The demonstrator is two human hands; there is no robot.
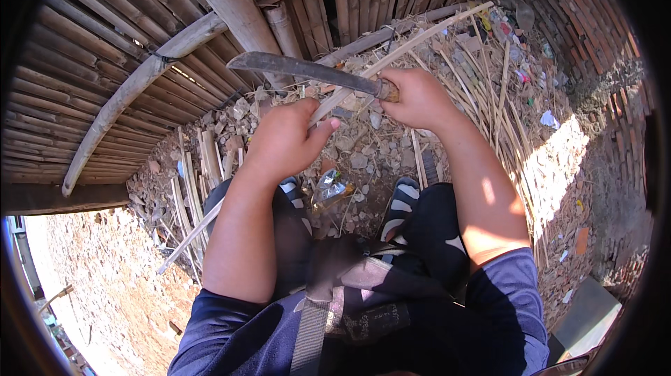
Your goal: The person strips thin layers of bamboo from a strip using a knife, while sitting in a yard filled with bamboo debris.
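My left hand (283,133) is closed round a long, pale bamboo strip (419,41), its thumb lying along the near side. The strip slants from the ground at my lower left up past my hands to the far right. In my right hand (419,98) is a machete (297,67), gripped by its wooden handle. Its dark, worn blade points left and crosses the strip just beyond my left fingers. Whether the edge is cutting into the bamboo cannot be made out. My left fingertips are partly hidden behind the strip.
Several split bamboo strips (514,135) lie along my right, and more pieces (187,194) lie at my left. A bamboo-slat wall (91,82) with round poles (231,9) rises ahead and left. Rubble and a crumpled clear plastic wrapper (331,190) lie between my feet; a brick wall (583,12) stands right.
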